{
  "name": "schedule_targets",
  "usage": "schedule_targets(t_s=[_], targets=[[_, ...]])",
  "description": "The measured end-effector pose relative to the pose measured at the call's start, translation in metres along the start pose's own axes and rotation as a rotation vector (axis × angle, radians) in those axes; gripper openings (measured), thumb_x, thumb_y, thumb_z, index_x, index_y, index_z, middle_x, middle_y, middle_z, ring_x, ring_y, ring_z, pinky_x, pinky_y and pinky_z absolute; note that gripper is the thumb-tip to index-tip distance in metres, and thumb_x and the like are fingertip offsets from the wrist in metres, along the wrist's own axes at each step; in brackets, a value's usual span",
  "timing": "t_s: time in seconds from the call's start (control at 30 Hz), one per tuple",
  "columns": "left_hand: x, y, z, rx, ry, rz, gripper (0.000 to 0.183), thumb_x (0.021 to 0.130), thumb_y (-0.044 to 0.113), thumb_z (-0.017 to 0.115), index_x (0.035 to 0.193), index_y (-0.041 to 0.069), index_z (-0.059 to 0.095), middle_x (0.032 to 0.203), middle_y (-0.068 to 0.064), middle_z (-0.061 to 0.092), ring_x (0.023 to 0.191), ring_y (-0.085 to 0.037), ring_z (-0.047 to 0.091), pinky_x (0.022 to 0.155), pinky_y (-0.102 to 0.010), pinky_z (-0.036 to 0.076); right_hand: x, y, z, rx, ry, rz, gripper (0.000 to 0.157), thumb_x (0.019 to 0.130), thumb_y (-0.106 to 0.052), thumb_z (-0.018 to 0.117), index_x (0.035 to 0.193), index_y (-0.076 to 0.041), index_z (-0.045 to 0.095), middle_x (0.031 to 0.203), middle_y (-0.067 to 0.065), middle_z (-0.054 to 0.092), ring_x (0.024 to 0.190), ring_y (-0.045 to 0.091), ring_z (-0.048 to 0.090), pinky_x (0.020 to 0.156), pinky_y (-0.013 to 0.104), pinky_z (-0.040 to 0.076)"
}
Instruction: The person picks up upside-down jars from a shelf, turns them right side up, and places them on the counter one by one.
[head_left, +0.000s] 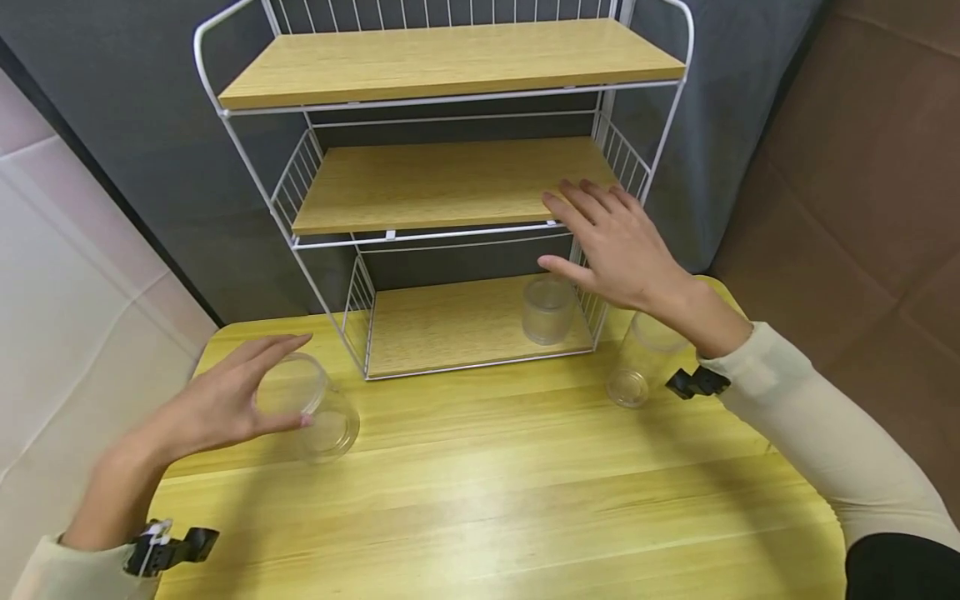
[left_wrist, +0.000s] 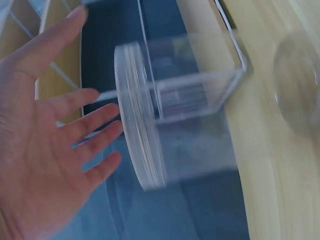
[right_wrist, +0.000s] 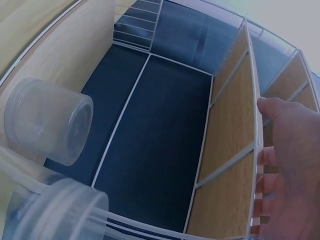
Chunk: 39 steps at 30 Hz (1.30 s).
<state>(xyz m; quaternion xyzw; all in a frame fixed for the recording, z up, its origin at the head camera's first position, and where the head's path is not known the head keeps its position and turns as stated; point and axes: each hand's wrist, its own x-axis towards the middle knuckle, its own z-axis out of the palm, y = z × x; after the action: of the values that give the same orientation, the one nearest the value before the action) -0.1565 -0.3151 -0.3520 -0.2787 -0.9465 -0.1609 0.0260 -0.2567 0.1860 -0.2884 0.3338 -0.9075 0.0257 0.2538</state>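
Beside the rack's left side, a tall clear jar [head_left: 330, 421] stands on the table. My left hand [head_left: 225, 396] is at its top, thumb and fingers spread. In the left wrist view, the fingertips lie close to the jar's ridged lid [left_wrist: 137, 115]; whether they touch cannot be told. My right hand [head_left: 618, 242] is at the right front of the rack's middle shelf [head_left: 450, 187], fingers extended and holding nothing. A short clear jar [head_left: 547, 312] sits on the bottom shelf's right end. Another tall clear jar [head_left: 630, 367] stands below my right forearm, partly hidden by it.
A white wire rack [head_left: 330, 308] with three wooden shelves stands at the back of the yellow wooden table [head_left: 480, 492]. Dark cloth [head_left: 112, 167] hangs behind it. A pale panel [head_left: 75, 292] rises at left, a brown one [head_left: 847, 192] at right.
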Motion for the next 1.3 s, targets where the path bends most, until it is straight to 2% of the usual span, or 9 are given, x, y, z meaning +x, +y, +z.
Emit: schedule_targets(t_s=[0.13,0.23,0.4,0.5,0.57,0.77,0.9,1.07,1.3], targets=[[0.008,0.025,0.001,-0.05,0.062,-0.009,0.094,0.083,0.04,0.091,0.159,0.006,0.046,0.153,-0.025,0.051,0.138,-0.051,0.048,0.103,-0.073,0.043,0.0,0.002,-0.003,0.04,-0.007,-0.005,0.075,0.102,-0.052,0.064,0.16,-0.009,0.045,0.162,0.02,0.046,0.149,0.045,0.042,0.122,0.064,0.032],[0.017,0.043,0.008,-0.094,0.107,0.022,0.089,0.087,0.034,0.088,0.16,0.007,0.045,0.156,-0.022,0.05,0.14,-0.049,0.049,0.104,-0.073,0.044,0.0,0.004,-0.003,0.063,-0.01,-0.006,0.072,0.103,-0.048,0.064,0.16,-0.008,0.045,0.162,0.02,0.047,0.15,0.044,0.042,0.123,0.061,0.032],[0.038,0.062,0.029,-0.141,0.174,0.058,0.082,0.091,0.028,0.085,0.159,0.007,0.045,0.158,-0.019,0.048,0.136,-0.044,0.053,0.106,-0.07,0.045,-0.001,0.006,-0.004,0.082,-0.023,-0.009,0.07,0.104,-0.044,0.063,0.16,-0.007,0.045,0.163,0.02,0.046,0.15,0.043,0.042,0.124,0.061,0.031],[0.055,0.071,0.043,-0.174,0.195,0.051,0.083,0.092,0.03,0.085,0.16,0.005,0.044,0.16,-0.019,0.047,0.139,-0.044,0.052,0.109,-0.069,0.045,-0.002,0.008,-0.005,0.092,-0.029,-0.01,0.069,0.104,-0.043,0.064,0.16,-0.006,0.046,0.163,0.02,0.046,0.151,0.042,0.041,0.124,0.061,0.031],[0.067,0.076,0.053,-0.21,0.194,0.029,0.086,0.092,0.033,0.084,0.161,0.005,0.041,0.161,-0.02,0.045,0.145,-0.045,0.046,0.112,-0.069,0.042,-0.002,0.009,-0.006,0.102,-0.032,-0.008,0.068,0.105,-0.041,0.064,0.16,-0.005,0.046,0.163,0.019,0.046,0.151,0.041,0.041,0.124,0.06,0.031],[0.103,0.084,0.083,-0.367,0.209,-0.06,0.096,0.088,0.033,0.088,0.163,0.003,0.036,0.162,-0.023,0.043,0.147,-0.046,0.044,0.117,-0.066,0.039,-0.001,0.012,-0.01,0.142,-0.052,-0.01,0.065,0.106,-0.038,0.063,0.159,-0.005,0.047,0.163,0.02,0.046,0.152,0.04,0.04,0.126,0.059,0.03],[0.122,0.087,0.096,-0.442,0.218,-0.077,0.1,0.086,0.032,0.09,0.163,0.001,0.035,0.161,-0.025,0.045,0.143,-0.047,0.048,0.115,-0.064,0.042,0.0,0.012,-0.011,0.156,-0.062,-0.01,0.064,0.106,-0.037,0.063,0.159,-0.005,0.047,0.163,0.019,0.045,0.152,0.041,0.04,0.126,0.058,0.029],[0.147,0.09,0.11,-0.483,0.197,-0.084,0.102,0.085,0.033,0.09,0.163,0.0,0.034,0.161,-0.025,0.044,0.143,-0.046,0.048,0.117,-0.06,0.042,-0.001,0.012,-0.01,0.147,-0.048,-0.012,0.064,0.106,-0.037,0.064,0.159,-0.005,0.047,0.163,0.02,0.046,0.152,0.04,0.041,0.126,0.058,0.03],[0.182,0.091,0.129,-0.506,0.171,-0.064,0.102,0.086,0.034,0.089,0.164,0.0,0.033,0.164,-0.024,0.041,0.15,-0.043,0.041,0.123,-0.057,0.035,-0.002,0.012,-0.006,0.136,-0.023,-0.04,0.066,0.105,-0.037,0.065,0.159,-0.004,0.046,0.163,0.021,0.045,0.152,0.041,0.041,0.125,0.06,0.031]])
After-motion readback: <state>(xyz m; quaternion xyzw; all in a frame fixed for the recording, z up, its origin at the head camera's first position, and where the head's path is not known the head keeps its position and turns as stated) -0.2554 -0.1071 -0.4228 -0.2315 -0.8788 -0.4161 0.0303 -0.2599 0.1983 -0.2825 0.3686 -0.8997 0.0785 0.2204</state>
